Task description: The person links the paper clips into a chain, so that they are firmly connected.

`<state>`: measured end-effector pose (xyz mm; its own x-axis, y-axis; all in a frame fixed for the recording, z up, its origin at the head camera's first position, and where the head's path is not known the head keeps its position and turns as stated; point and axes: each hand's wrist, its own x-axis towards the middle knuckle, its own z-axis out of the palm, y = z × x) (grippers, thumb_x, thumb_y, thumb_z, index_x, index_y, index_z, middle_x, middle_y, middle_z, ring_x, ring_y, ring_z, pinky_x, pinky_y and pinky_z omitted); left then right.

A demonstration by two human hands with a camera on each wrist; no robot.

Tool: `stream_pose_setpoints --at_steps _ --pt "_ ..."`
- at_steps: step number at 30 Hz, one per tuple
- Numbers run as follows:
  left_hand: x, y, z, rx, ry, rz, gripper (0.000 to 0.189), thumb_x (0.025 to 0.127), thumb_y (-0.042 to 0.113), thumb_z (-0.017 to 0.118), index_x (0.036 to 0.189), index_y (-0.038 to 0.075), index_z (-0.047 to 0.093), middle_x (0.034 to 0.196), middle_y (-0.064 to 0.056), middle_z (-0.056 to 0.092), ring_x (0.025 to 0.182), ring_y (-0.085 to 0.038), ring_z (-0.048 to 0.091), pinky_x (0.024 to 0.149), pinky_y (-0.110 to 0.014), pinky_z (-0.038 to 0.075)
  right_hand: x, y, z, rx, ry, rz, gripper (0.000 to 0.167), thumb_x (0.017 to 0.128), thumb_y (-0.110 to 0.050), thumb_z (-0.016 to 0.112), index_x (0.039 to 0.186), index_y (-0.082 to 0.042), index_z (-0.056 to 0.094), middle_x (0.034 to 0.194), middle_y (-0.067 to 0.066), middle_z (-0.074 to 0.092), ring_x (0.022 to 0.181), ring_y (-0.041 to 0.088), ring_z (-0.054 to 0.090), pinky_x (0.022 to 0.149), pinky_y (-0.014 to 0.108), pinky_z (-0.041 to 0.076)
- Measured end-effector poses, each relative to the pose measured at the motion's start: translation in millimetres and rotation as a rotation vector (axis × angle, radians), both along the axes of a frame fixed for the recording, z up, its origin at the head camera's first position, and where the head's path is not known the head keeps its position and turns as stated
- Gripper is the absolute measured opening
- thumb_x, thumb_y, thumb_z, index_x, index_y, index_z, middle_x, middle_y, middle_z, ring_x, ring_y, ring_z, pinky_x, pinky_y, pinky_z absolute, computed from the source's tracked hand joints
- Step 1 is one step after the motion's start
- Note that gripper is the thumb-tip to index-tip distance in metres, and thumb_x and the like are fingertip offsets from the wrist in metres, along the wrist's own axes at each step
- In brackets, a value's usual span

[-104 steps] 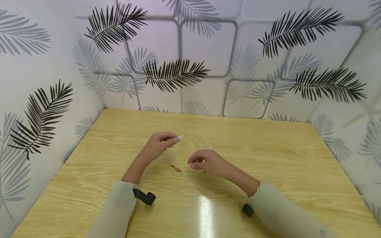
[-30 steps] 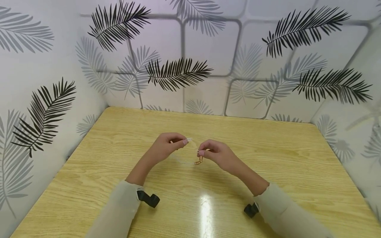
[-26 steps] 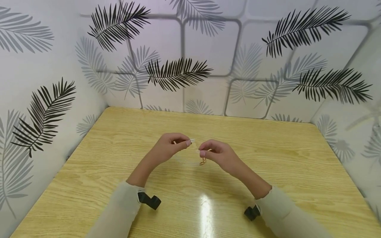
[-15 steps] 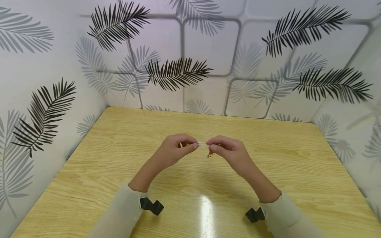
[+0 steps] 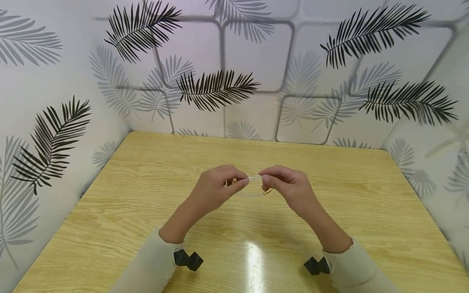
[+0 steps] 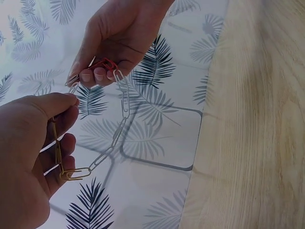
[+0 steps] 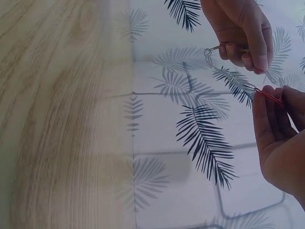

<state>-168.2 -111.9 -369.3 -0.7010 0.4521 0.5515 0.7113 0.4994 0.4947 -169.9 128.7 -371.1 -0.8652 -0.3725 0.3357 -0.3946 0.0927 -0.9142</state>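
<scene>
A chain of linked paper clips hangs in a loop between the two hands, above the table. My left hand [image 5: 220,185] pinches a white paper clip [image 5: 253,178] between thumb and forefinger. Close by on the right, my right hand [image 5: 289,185] pinches the chain's other end, and the fingertips of both hands nearly meet. In the left wrist view, gold paper clips [image 6: 71,174] lie along the left fingers, white paper clips [image 6: 101,158] form the bottom of the loop, and red paper clips [image 6: 104,63] sit at the right fingers. Whether the two ends are hooked together I cannot tell.
A wooden table [image 5: 183,228] lies under the hands, with a bright light reflection near its front. Walls [image 5: 253,57] with a leaf pattern stand at the back and both sides. Black wrist cameras [image 5: 188,259] are strapped at the sleeves.
The right hand, empty at first, has picked up the visible orange-and-white part of the chain from the table. Both hands have since come together, the left moving right with its white paper clip.
</scene>
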Motion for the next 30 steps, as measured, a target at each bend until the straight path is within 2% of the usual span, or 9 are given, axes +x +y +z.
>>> stream_pose_setpoints --at_steps 6,12,15,23,30 --pt "-0.2 3.0 -1.2 -0.048 0.231 -0.003 0.008 0.093 0.019 0.074 0.094 0.012 0.077 0.084 0.004 0.071 0.069 -0.008 0.057 0.062 -0.02 0.048 6.1 -2 6.0 0.049 -0.016 -0.022 0.017 0.099 -0.017 0.066 0.108 -0.004 0.074 0.084 0.008 0.067 0.079 0.022 0.068 0.076 0.035 0.059" --pt "-0.8 6.8 -2.1 -0.104 0.385 0.004 0.006 0.089 0.016 0.078 0.09 0.01 0.079 0.083 0.002 0.074 0.076 -0.01 0.068 0.068 -0.021 0.055 9.5 -4 6.9 0.112 -0.049 -0.051 0.015 0.099 -0.021 0.067 0.108 -0.011 0.074 0.091 0.007 0.069 0.08 0.021 0.068 0.075 0.031 0.057" --pt "-0.4 8.4 -1.9 -0.131 0.441 0.004 0.005 0.088 0.015 0.079 0.089 0.01 0.08 0.081 0.002 0.074 0.075 -0.011 0.069 0.07 -0.022 0.056 10.4 -4 6.0 0.132 -0.059 -0.061 0.014 0.099 -0.022 0.067 0.107 -0.014 0.075 0.089 0.009 0.068 0.077 0.022 0.066 0.071 0.03 0.056" --pt "1.1 9.8 -1.1 -0.171 0.511 0.007 0.008 0.092 0.014 0.075 0.088 0.01 0.081 0.08 0.002 0.075 0.074 -0.013 0.07 0.069 -0.023 0.057 13.6 -7 7.7 0.181 -0.043 -0.094 0.012 0.098 -0.023 0.068 0.105 -0.017 0.074 0.084 0.011 0.066 0.074 0.027 0.062 0.064 0.028 0.05" --pt "-0.4 9.1 -2.8 -0.14 0.502 0.011 0.004 0.088 0.012 0.078 0.088 0.01 0.081 0.08 0.002 0.075 0.074 -0.013 0.07 0.069 -0.023 0.056 13.0 -5 9.3 0.209 -0.037 -0.125 0.013 0.098 -0.023 0.068 0.107 -0.015 0.075 0.085 0.004 0.068 0.074 0.022 0.065 0.065 0.03 0.053"
